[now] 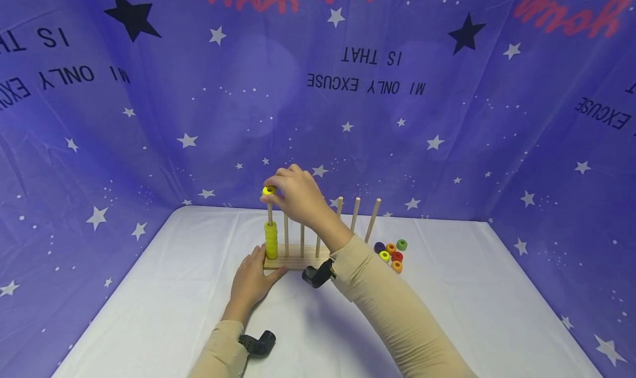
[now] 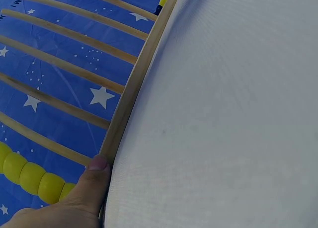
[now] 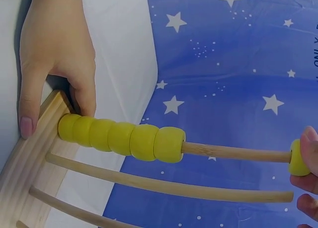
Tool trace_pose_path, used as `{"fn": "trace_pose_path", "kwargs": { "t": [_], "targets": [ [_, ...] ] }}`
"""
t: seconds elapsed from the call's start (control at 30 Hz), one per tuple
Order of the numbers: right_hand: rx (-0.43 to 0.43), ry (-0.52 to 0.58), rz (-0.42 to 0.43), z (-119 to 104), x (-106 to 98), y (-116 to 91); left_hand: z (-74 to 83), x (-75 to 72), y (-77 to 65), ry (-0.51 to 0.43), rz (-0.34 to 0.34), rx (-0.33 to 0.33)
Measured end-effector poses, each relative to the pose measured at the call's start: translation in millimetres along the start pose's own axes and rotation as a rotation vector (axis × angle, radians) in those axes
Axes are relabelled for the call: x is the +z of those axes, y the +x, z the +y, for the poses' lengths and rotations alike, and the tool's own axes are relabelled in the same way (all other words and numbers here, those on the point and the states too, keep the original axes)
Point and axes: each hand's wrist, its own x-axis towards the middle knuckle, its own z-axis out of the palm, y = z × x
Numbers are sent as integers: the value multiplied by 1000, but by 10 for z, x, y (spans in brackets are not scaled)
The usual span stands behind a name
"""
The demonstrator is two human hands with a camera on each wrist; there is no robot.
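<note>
A wooden peg rack with several upright pegs stands on the table. Its leftmost peg carries a stack of yellow beads. At the tip of that same peg, my right hand pinches another yellow bead between thumb and finger. The right wrist view shows the peg entering this bead, with bare wood between it and the stack. My left hand grips the left end of the rack's base, thumb along the front and fingers behind. The other pegs are bare where visible; my right arm hides parts of some.
Right of the rack lies a group of loose beads: a purple bead, a green bead, a red bead, a yellow one and two orange ones. A white cloth covers the table; a blue starry curtain hangs behind.
</note>
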Motion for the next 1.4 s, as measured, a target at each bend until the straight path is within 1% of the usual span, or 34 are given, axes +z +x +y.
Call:
{"fn": "trace_pose_path", "kwargs": {
  "t": [0.23,0.73,1.13,1.4],
  "targets": [
    [-1,-12,-15,1,26,22,-3,-1,9,12,8,7],
    [13,-5,-32,19,69,25,1,-6,11,8,3,-11],
    [33,-39,-7,21,98,32,15,-12,-5,1,7,-18],
    [56,-55,-39,19,95,23,23,-7,-9,11,18,-8]
  ]
}}
